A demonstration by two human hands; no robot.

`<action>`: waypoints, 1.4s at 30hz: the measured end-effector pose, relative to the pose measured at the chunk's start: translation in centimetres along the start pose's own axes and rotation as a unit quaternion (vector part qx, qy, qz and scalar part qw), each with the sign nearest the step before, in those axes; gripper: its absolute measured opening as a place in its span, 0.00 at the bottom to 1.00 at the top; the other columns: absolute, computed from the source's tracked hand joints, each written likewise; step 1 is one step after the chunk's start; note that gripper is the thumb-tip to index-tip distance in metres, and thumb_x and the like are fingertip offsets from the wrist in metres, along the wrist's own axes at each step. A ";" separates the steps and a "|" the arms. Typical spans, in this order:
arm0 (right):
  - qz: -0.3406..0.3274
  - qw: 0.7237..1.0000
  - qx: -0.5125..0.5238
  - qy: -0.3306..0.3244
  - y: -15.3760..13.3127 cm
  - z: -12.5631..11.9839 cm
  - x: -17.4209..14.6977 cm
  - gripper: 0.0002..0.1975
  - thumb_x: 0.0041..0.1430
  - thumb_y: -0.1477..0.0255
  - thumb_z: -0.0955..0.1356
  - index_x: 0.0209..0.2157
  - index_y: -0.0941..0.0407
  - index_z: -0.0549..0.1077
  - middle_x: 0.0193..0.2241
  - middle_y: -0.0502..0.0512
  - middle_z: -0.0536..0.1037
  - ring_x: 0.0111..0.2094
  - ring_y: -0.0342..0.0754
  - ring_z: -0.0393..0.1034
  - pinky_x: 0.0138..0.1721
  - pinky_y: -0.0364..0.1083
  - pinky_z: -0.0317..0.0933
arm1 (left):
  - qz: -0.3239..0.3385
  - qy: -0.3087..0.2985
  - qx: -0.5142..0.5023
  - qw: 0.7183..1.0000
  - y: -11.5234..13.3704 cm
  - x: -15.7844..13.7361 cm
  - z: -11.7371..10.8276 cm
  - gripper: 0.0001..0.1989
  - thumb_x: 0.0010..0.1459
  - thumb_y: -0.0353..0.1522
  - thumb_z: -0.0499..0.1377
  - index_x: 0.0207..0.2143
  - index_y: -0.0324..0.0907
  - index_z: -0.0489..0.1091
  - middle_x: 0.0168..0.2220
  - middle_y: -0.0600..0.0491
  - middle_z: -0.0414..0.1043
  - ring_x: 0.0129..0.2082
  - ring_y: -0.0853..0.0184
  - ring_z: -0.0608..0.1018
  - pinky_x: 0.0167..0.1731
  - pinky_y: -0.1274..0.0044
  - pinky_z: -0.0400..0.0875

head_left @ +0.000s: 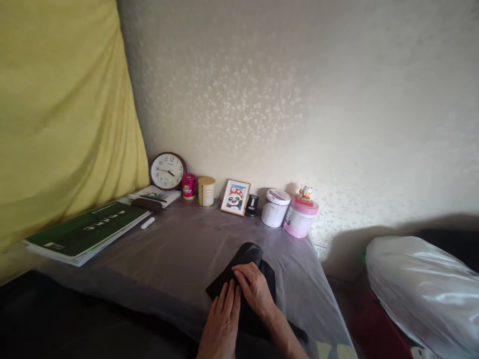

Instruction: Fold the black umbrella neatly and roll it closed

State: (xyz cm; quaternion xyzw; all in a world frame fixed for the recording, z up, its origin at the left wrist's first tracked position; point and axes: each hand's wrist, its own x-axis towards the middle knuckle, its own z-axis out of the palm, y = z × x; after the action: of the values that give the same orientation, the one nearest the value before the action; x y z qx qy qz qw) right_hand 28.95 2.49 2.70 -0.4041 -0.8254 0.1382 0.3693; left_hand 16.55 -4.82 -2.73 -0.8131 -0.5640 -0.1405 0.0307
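Note:
A piece of black cloth (246, 253), folded over itself, lies near the front of the covered table; its exact kind I cannot tell. A narrow black strip extends from it to the lower right. My left hand (223, 314) rests flat on the cloth, fingers stretched out and side by side. Just to its right, my right hand (254, 288) has its fingers bent and pressed together at the cloth, seemingly pinching it. The fingertips of both hands nearly meet, and the forearms hide part of the cloth's near side.
Along the wall stand a clock (168, 171), a pink can (189, 187), a yellow-lidded can (206, 192), a framed panda picture (235, 198) and two tubs, white (276, 208) and pink (301, 217). Green books (90, 229) lie left. A plastic-wrapped bundle (422, 289) sits beyond the table's right edge.

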 end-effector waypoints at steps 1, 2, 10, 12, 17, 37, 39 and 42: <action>-0.029 1.000 0.002 -0.009 -0.2 -0.2 -0.5 0.12 0.63 0.72 0.59 0.41 0.53 0.73 0.38 0.51 0.78 0.41 0.45 0.68 0.45 0.45 0.62 | -0.002 -0.011 -0.006 1.000 0.0 0.1 0.0 0.39 0.42 0.21 0.49 0.61 0.33 0.47 0.62 0.42 0.47 0.61 0.54 0.54 0.54 0.66 0.62; -0.053 0.998 -0.001 -0.018 -0.2 -0.2 -1.0 0.12 0.63 0.72 0.59 0.42 0.53 0.72 0.39 0.51 0.77 0.43 0.45 0.67 0.47 0.46 0.62 | -0.008 -0.025 -0.012 1.000 0.0 0.1 -0.1 0.39 0.42 0.22 0.49 0.60 0.32 0.48 0.62 0.41 0.48 0.61 0.54 0.55 0.55 0.66 0.62; -0.060 0.994 -0.078 -0.040 4.4 0.7 0.4 0.14 0.64 0.70 0.58 0.47 0.53 0.71 0.48 0.53 0.74 0.55 0.50 0.59 0.58 0.59 0.47 | -0.050 -0.108 -0.058 0.991 0.0 0.8 -1.3 0.43 0.38 0.21 0.50 0.61 0.32 0.44 0.64 0.42 0.40 0.62 0.56 0.51 0.57 0.65 0.57; -0.048 0.995 -0.083 -0.024 6.0 0.8 1.9 0.15 0.65 0.70 0.57 0.46 0.52 0.71 0.47 0.53 0.75 0.55 0.49 0.60 0.58 0.59 0.47 | -0.058 -0.125 -0.068 0.988 0.0 0.8 -1.6 0.45 0.37 0.20 0.49 0.61 0.33 0.42 0.64 0.42 0.38 0.62 0.57 0.51 0.57 0.66 0.56; 0.026 0.992 -0.114 0.038 8.3 -0.1 4.7 0.17 0.64 0.68 0.56 0.44 0.57 0.73 0.46 0.59 0.75 0.53 0.52 0.63 0.54 0.57 0.55 | -0.069 -0.123 -0.083 0.987 -0.2 0.6 -1.8 0.46 0.36 0.18 0.49 0.61 0.31 0.39 0.64 0.39 0.38 0.62 0.57 0.51 0.57 0.67 0.55; 0.102 0.984 -0.073 0.126 7.8 -2.3 -0.4 0.14 0.58 0.72 0.58 0.37 0.56 0.74 0.42 0.60 0.76 0.44 0.51 0.70 0.48 0.52 0.63 | -0.119 -0.138 -0.043 0.982 -0.1 0.9 -4.6 0.47 0.37 0.13 0.48 0.62 0.36 0.39 0.57 0.38 0.58 0.55 0.58 0.65 0.50 0.72 0.64; 0.130 0.983 -0.030 0.130 8.2 -2.8 -1.8 0.14 0.56 0.70 0.59 0.33 0.55 0.75 0.39 0.58 0.78 0.42 0.51 0.72 0.46 0.50 0.64 | -0.111 -0.126 -0.080 0.983 -0.7 1.0 -4.8 0.46 0.38 0.13 0.47 0.62 0.36 0.38 0.58 0.39 0.57 0.56 0.60 0.65 0.51 0.74 0.63; 0.203 0.970 0.023 0.135 9.2 -3.8 -3.5 0.13 0.53 0.66 0.60 0.31 0.54 0.76 0.33 0.56 0.79 0.37 0.52 0.74 0.40 0.50 0.66 | -0.121 -0.115 -0.178 0.970 -2.0 1.4 -5.8 0.44 0.39 0.16 0.48 0.62 0.35 0.41 0.59 0.39 0.55 0.57 0.62 0.63 0.53 0.75 0.60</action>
State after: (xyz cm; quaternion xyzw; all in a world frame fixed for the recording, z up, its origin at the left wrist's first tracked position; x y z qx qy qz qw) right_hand 38.33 5.38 -1.25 -0.5695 -0.6651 0.1734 0.4508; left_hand 14.06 -4.07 2.97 -0.7417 -0.6242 -0.1463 -0.1969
